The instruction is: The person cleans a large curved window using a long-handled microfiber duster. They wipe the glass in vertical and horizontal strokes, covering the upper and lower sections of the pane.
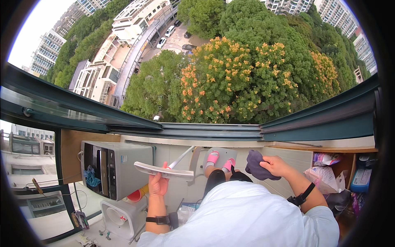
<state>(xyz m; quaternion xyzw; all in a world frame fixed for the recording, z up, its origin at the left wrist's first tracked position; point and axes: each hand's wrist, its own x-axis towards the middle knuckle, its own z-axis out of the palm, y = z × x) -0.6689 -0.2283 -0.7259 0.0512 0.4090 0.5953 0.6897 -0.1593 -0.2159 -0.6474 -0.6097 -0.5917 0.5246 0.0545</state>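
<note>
Palm up, my left hand (158, 183) is closed round a white window squeegee (164, 170). Its long flat head lies crosswise over my fingers, and the pale handle slants away to the upper right. On the other side, my right hand (275, 166) grips a bunched dark purple-grey cloth (260, 165), which hangs from the fingers near the window side. Both hands are apart, in front of my body and below the sill.
A sliding window frame (210, 132) crosses ahead, with trees and buildings outside. At left stand a washing machine (131, 166) with a blue cloth (91, 176) on it, a red-and-yellow bucket (138, 194) and a white basin (119, 217). Bags (325, 179) fill an open cabinet at right.
</note>
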